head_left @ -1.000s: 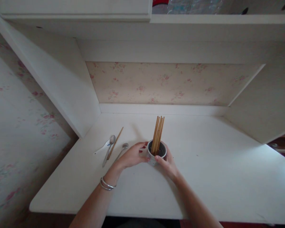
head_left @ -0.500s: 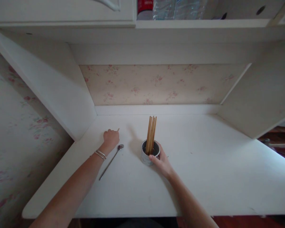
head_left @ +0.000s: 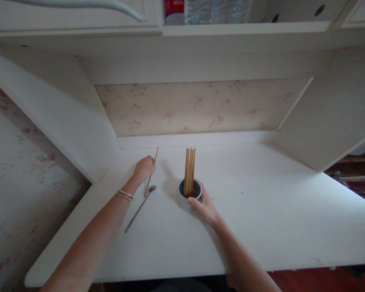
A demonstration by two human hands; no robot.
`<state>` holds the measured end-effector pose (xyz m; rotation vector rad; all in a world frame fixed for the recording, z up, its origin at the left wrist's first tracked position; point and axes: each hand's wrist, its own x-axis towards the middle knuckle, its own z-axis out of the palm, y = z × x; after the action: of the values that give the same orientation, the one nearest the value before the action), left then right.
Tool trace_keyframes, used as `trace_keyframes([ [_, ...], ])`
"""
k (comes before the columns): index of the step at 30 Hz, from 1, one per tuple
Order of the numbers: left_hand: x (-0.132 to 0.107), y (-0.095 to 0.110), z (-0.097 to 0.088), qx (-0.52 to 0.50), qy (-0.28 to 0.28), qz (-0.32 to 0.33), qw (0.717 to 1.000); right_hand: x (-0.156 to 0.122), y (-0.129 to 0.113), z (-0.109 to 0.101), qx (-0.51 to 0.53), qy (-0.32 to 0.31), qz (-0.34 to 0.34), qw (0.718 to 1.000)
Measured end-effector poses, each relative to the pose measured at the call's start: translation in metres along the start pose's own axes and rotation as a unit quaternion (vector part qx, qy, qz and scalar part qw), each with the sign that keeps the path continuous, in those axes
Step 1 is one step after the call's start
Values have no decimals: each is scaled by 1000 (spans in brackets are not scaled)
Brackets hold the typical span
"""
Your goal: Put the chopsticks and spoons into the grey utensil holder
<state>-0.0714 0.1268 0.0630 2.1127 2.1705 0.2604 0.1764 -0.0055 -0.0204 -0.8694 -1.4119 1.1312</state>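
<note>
My left hand [head_left: 144,168] is closed around a wooden chopstick [head_left: 147,185], whose top leans to the right above my fingers and whose lower end comes down near the spoon. A long-handled metal spoon [head_left: 139,211] lies on the white desk [head_left: 170,247], its bowl pointing away from me. My right hand [head_left: 204,207] wraps the right side of a pale patterned cup [head_left: 185,204], thumb at the front rim. Several wooden chopsticks [head_left: 190,172] stand upright inside the cup.
White side panels [head_left: 57,109] and a low back ledge [head_left: 194,139] frame the desk. An overhead shelf [head_left: 243,29] holds clear plastic bottles [head_left: 215,11] and a red-labelled item [head_left: 174,8]. The desk's front edge runs close to me.
My left hand has raised the chopstick, so more of its length shows. The right hand stays on the cup. The whole view has shifted slightly.
</note>
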Motion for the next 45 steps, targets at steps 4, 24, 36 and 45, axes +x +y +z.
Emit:
trace_keyframes([
  [4, -6, 18, -29, -117, 87, 25, 989, 0, 0, 0, -7, 3, 0, 1000],
  [24, -69, 88, -10, -367, 90, 140, 915, 1, -4, 3, -3, 11, -7, 1000],
  [36, -78, 87, 11, -370, 69, 147, 915, 0, -5, 2, -7, -2, -6, 1000],
  [45, -104, 74, 30, -548, -31, 137, 825, -1, -5, 5, 4, -3, -9, 1000],
])
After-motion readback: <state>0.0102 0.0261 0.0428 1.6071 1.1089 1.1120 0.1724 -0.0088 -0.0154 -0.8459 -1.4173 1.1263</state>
